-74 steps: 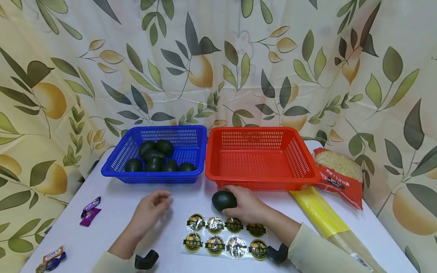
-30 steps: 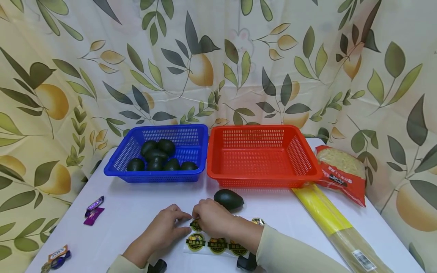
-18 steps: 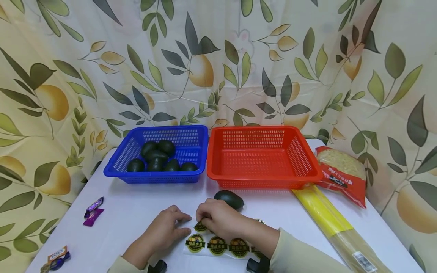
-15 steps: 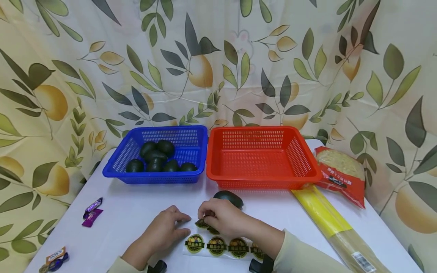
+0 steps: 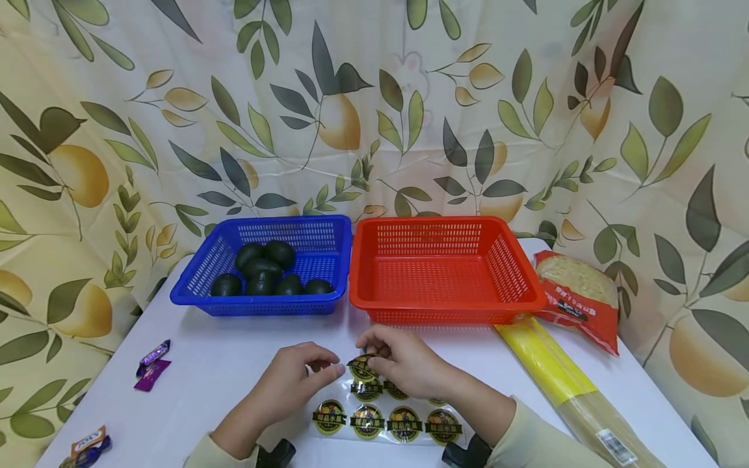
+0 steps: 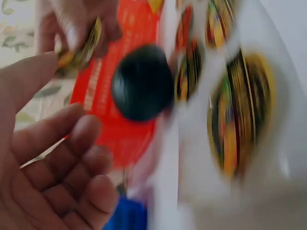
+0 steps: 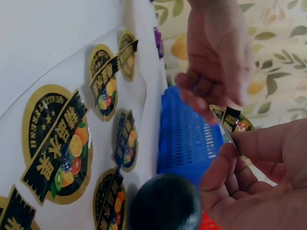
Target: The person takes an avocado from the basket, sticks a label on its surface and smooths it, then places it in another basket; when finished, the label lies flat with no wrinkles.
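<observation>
We see the right grip [image 5: 409,364] pinching one round sticker [image 5: 360,368] above the sheet [image 5: 385,403], and the left grip [image 5: 287,380] near it, loosely curled, seemingly empty. We judge the sticker light, bendy and sticky; better held by its edge.

Head view's up high, facing forward and down; wrist views crowd close, tipped sideways, and all catch the sticker sheet [image 7: 101,139]!
</observation>
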Tool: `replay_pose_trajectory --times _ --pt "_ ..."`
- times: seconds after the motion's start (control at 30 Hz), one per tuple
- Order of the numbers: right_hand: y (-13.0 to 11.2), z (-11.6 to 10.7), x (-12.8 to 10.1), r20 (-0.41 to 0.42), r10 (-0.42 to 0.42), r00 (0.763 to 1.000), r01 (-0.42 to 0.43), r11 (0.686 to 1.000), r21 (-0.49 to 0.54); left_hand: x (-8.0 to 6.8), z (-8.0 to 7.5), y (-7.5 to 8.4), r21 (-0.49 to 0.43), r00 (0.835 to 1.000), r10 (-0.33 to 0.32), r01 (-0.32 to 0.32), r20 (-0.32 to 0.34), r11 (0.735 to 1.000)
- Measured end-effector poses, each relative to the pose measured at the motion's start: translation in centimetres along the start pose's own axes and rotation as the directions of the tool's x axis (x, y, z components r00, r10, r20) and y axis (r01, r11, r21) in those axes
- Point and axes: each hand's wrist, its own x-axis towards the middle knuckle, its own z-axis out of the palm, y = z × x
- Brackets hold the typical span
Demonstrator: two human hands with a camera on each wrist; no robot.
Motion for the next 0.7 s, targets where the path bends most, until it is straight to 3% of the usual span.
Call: replay_pose_trajectory --times 0.1,0.2,0.53,0.7 --pt "-0.2 -0.2 -0.1 -0.002 0.0 1.0 0.0 1.0 0.011 0.5 0.6 1.4 -0.162 1.0 0.009 -0.01 -0.008 0.987" --pt "-0.4 -0.4 -0.3 -0.034 0.017 0.999 -0.016 0.999 0.028 0.9 1.2 2.2 -0.241 0.999 0.007 -0.015 -0.037 0.97" --pt "0.6 -1.0 -1.3 -0.231 0.095 0.968 -0.071 0.991 0.113 2.4 2.2 3.4 -0.404 0.987 -0.131 0.083 -0.093 0.911" --pt "1.2 -0.9 -1.1 -0.334 0.166 0.928 -0.136 0.984 0.113 4.0 2.9 3.6 -0.358 0.981 -0.158 0.107 -0.116 0.928"
